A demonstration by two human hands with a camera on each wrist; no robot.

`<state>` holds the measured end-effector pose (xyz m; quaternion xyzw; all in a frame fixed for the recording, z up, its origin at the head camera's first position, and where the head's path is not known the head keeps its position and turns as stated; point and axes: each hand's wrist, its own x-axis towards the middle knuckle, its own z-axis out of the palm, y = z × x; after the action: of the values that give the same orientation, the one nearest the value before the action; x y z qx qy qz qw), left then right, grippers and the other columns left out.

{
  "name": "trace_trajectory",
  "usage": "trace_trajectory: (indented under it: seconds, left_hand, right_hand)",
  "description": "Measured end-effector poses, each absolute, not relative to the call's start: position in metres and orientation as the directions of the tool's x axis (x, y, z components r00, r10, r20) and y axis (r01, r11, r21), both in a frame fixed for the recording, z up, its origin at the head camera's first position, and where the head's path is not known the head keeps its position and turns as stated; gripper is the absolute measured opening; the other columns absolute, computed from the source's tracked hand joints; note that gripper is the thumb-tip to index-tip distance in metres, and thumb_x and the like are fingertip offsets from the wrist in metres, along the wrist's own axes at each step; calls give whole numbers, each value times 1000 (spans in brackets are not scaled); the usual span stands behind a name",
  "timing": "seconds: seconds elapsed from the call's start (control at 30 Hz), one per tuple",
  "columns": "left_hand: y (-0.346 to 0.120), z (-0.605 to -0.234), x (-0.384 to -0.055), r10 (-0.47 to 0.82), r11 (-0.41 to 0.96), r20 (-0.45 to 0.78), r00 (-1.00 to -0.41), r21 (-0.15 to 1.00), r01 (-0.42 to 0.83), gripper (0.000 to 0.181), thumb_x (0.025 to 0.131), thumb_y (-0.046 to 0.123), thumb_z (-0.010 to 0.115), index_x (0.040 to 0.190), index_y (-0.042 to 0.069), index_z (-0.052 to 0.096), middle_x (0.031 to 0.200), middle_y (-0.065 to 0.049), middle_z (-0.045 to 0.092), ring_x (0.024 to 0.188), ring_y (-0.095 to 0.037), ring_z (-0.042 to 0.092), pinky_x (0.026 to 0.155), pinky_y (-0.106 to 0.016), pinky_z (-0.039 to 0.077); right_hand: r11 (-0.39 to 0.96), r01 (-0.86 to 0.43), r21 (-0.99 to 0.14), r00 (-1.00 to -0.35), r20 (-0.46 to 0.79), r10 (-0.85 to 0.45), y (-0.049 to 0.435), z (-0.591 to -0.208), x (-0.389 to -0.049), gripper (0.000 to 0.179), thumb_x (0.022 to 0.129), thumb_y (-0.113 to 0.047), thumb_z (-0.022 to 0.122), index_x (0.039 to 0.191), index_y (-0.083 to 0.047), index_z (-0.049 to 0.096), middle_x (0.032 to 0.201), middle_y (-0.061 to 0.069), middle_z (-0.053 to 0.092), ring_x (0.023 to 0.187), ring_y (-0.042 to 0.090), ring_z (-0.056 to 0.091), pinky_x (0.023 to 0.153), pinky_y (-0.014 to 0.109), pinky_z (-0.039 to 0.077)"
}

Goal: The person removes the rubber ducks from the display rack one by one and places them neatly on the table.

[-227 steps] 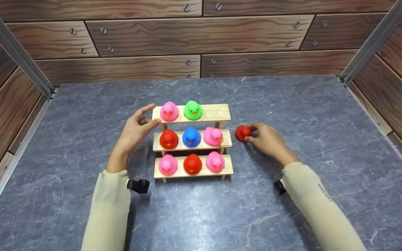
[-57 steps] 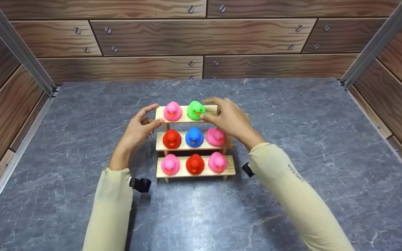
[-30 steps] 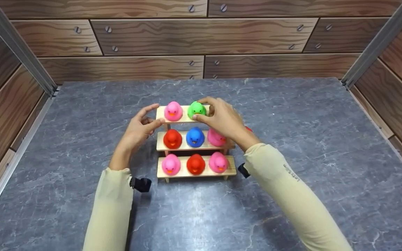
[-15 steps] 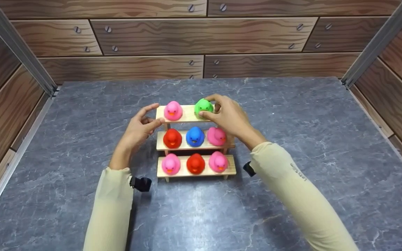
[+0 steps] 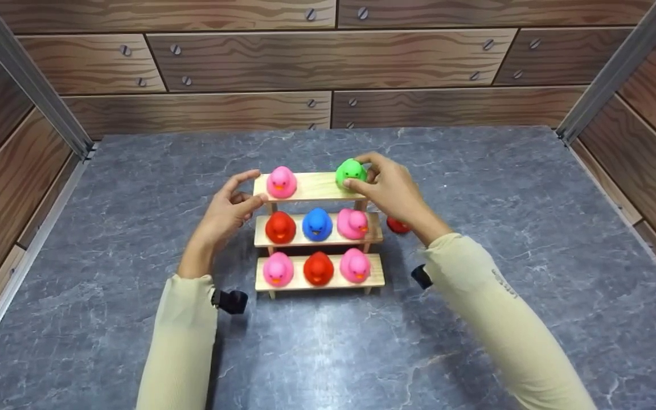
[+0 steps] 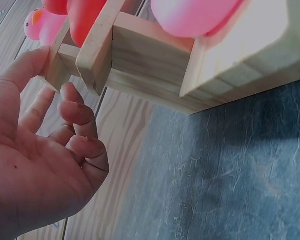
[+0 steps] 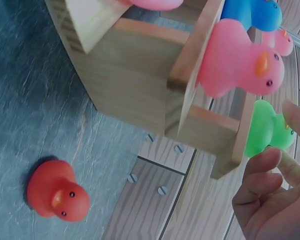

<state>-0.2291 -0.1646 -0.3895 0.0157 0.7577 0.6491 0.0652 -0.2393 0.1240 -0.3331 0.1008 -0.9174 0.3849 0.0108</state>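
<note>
Wood-patterned walls (image 5: 328, 60) back a grey worktop (image 5: 316, 347). On the rack (image 5: 377, 274), the right hand (image 5: 393, 187) pinches the green duck (image 5: 352, 171) at the top tier's (image 5: 316, 187) right edge; the left hand (image 5: 224, 209), thumb and forefinger spread, grips its left corners.

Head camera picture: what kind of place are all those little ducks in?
It looks like a boxed-in work booth, though I can't be sure. There's a grey marble-patterned tabletop, wood-patterned walls on three sides, and grey corner posts that look like metal.
</note>
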Motion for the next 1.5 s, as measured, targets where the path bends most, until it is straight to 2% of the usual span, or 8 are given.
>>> trace_trajectory:
  seconds: [0.8,1.1,1.33,1.5]
  left_hand:
    - [-162,-391,-230,111,149,-59,-992,988,-42,51,92,16,65,140,15,48,77,0,53,56,-5,44,51,-16,32]
    - [-162,-389,-231,108,166,-78,-991,984,-59,51,92,19,65,140,18,48,77,1,51,58,-6,43,54,-17,34]
    - [-164,-389,-230,103,175,-93,-990,982,-74,50,93,19,65,139,19,47,78,1,52,58,-7,43,52,-17,33]
    - [-162,-391,-231,107,166,-95,-990,983,-77,51,92,20,66,139,20,47,74,1,49,57,-7,43,51,-17,31]
  right_hand:
    - [683,-178,-709,-984,141,-110,186,-332,-237,46,89,-30,70,127,-6,58,86,6,54,74,16,47,61,23,39]
    - [716,-148,-683,-989,103,-107,210,-342,-235,50,91,-31,68,130,-4,55,92,9,55,80,19,49,63,23,40]
    - [722,-113,-683,-993,43,-114,225,-350,-233,53,91,-34,66,133,-4,52,95,12,57,67,15,54,56,21,47]
    - [745,-91,-661,-995,22,-102,236,-354,-233,57,91,-35,67,135,-3,50,98,14,58,68,15,53,56,21,45]
